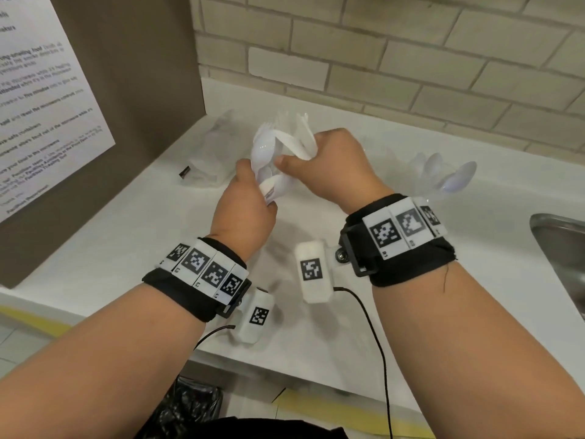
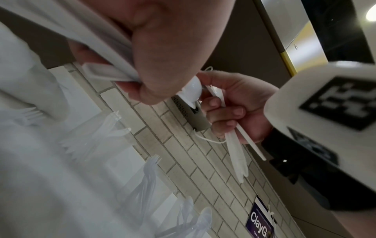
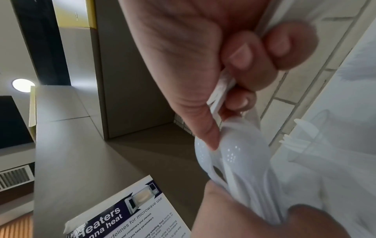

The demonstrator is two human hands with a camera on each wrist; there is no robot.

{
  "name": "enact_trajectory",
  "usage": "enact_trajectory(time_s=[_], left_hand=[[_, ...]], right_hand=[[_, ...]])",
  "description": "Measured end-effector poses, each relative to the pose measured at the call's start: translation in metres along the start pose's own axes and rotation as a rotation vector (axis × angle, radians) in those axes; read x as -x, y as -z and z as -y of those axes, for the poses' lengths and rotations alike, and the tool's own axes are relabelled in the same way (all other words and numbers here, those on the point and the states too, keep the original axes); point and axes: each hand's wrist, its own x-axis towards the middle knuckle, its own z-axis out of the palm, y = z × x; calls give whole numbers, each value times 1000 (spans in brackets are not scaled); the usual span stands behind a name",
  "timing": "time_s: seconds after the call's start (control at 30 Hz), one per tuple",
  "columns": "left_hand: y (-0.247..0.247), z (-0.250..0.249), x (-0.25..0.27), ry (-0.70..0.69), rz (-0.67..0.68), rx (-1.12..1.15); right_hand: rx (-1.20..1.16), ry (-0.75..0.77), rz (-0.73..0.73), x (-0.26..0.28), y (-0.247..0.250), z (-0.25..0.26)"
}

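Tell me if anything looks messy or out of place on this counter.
Loose plastic spoons lie fanned on the counter near the sink, and a crumpled clear bag sits by the brown panel. Nothing looks broken.

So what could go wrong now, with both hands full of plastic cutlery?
1. The right hand holds a fanned bundle of white cutlery, its thumb on the spoons that the left hand grips; a piece may slip onto the counter.
2. The loose spoons lie near the sink; a sweeping forearm might knock them in.
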Motion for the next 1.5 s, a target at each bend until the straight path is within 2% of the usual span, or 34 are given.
enact_trajectory(time_s=[0.23, 0.43, 0.57, 0.63, 0.7, 0.77, 0.9, 0.97, 1.03, 1.23, 1.5], left_hand=[[-3, -6, 2, -25, -30, -8], [-5, 1, 5, -20, 1, -12], [-7, 6, 7, 24, 26, 38], [-8, 6, 5, 48, 33, 34], [-7, 6, 2, 69, 37, 20], [-7, 4, -1, 79, 38, 8], [-8, 1, -6, 76, 33, 19], [-9, -1, -7, 58, 23, 38], [-8, -2, -6, 52, -1, 66], [-7, -1, -3, 65, -45, 91], [-11, 3, -3, 25, -57, 75]], right_hand=[[-169, -105, -83, -4, -13, 3], [-359, -88, -399, -5, -2, 3], [-487, 46, -711, -10, 18, 9], [-644, 138, -780, -9, 26, 12], [-682, 166, -741, -7, 23, 12], [-578, 155, -628, -3, 12, 12], [-266, 118, -204, 6, -16, 6], [-99, 139, -79, 10, -25, 0], [24, 160, -53, 11, -26, -3], [95, 141, 9, 9, -19, -4], [-251, -17, 10, 5, -28, -5]])
